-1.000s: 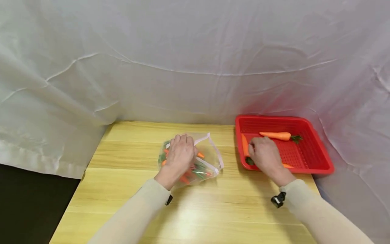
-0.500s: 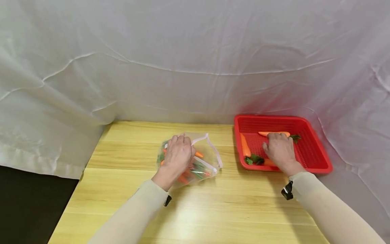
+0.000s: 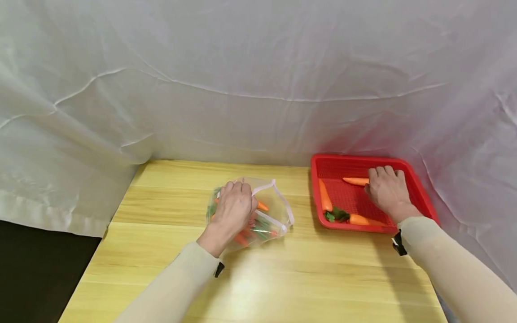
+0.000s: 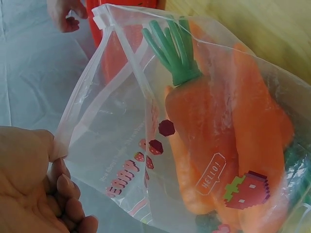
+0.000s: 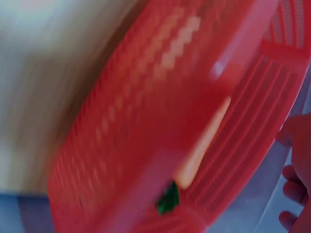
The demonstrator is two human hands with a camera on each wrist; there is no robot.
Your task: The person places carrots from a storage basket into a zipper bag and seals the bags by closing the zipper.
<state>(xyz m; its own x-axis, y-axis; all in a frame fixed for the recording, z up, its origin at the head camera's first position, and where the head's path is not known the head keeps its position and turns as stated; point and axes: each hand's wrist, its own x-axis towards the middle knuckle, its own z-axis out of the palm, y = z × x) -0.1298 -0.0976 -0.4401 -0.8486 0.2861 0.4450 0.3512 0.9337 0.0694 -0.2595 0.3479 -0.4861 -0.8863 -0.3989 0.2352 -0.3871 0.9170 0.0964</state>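
Observation:
My left hand (image 3: 232, 208) pinches the rim of a clear printed zip bag (image 4: 116, 145) between thumb and fingers, holding its mouth apart. Inside the bag lie several orange carrots (image 4: 204, 121) with green tops. My right hand (image 3: 387, 190) is over the right part of a red basket (image 3: 317, 197), covering the leafy end of a carrot (image 3: 354, 181). Its fingers (image 5: 295, 189) look loosely bent, with a gap to the thumb and nothing visible between them. Two more carrots lie in the basket: one along the left wall (image 3: 325, 197), one along the near wall (image 3: 363, 220).
The bag and basket share a pale wooden table (image 3: 307, 273). Grey-white cloth (image 3: 258, 121) hangs behind the table and along its right side. The table's left edge borders a dark area (image 3: 36, 269).
My right hand has moved rightward across the basket, from the left carrot to the far carrot's leafy end, uncovering the near carrot. My left hand stays on the bag.

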